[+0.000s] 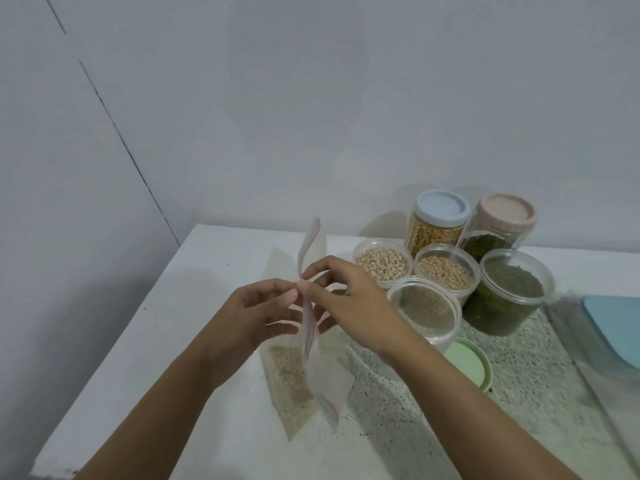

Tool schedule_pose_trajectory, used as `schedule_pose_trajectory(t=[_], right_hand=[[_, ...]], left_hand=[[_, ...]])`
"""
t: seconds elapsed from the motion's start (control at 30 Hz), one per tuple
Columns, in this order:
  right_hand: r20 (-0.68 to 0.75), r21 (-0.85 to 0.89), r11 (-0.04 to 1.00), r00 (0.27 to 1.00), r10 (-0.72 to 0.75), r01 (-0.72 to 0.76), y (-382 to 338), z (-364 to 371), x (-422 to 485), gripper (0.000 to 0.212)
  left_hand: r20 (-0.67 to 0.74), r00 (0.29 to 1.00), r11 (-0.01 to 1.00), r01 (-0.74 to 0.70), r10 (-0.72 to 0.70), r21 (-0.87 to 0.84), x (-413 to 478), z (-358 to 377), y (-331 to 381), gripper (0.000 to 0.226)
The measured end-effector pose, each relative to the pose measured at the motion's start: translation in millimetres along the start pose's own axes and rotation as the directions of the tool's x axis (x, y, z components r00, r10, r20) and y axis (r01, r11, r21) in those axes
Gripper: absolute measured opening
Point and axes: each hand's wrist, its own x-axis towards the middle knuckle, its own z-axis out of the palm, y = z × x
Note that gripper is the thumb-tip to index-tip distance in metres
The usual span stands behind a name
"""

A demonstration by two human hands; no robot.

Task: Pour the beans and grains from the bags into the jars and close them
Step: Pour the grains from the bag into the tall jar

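Head view: both my hands pinch the zip bag [325, 372] at centre frame.
Left hand [263, 313] and right hand [349, 299] grip its seal strip; grain lies in its bottom, an open jar [424, 310] just right on the surface [156, 341].

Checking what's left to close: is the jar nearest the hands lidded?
No, open: the nearest jar has no lid; a green lid lies beside it.
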Motion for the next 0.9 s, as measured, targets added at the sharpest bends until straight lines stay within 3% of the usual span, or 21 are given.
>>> schedule_pose_trajectory(t=[0.13,0.37,0.5,0.6,0.77,0.9], right_hand=[[-0.018,0.027,0.999,1.0,-0.017,0.017,-0.1,2.5,3.5,0.01],[0.009,-0.067,0.996,0.998,-0.06,0.06,3.9,1.0,-5.6,0.023],[0.013,-0.116,0.993,1.0,-0.021,0.023,6.7,-1.7,-1.7,0.023],[0.029,-0.162,0.987,1.0,-0.01,0.014,3.3,-2.0,3.0,0.021],[0.064,-0.276,0.958,0.996,-0.066,0.081,-4.8,-4.7,8.4,0.019],[0.069,-0.374,0.913,0.987,-0.145,0.16,-13.7,-8.6,4.8,0.03]], left_hand=[[-0.069,0.997,0.999,0.044,-0.043,0.011,9.6,3.2,1.8,0.043],[0.012,1.0,1.0,0.007,-0.007,0.025,11.1,2.2,-2.5,0.05],[0.073,0.997,0.998,0.02,-0.025,0.064,12.5,-4.8,-2.3,0.042],[0.109,0.994,0.996,-0.004,-0.005,0.089,11.7,-4.7,0.2,0.049],[0.087,0.995,0.984,-0.07,0.057,0.162,13.8,-3.3,1.7,0.04],[0.01,0.995,0.963,-0.102,0.102,0.248,11.5,-3.8,4.0,0.033]])
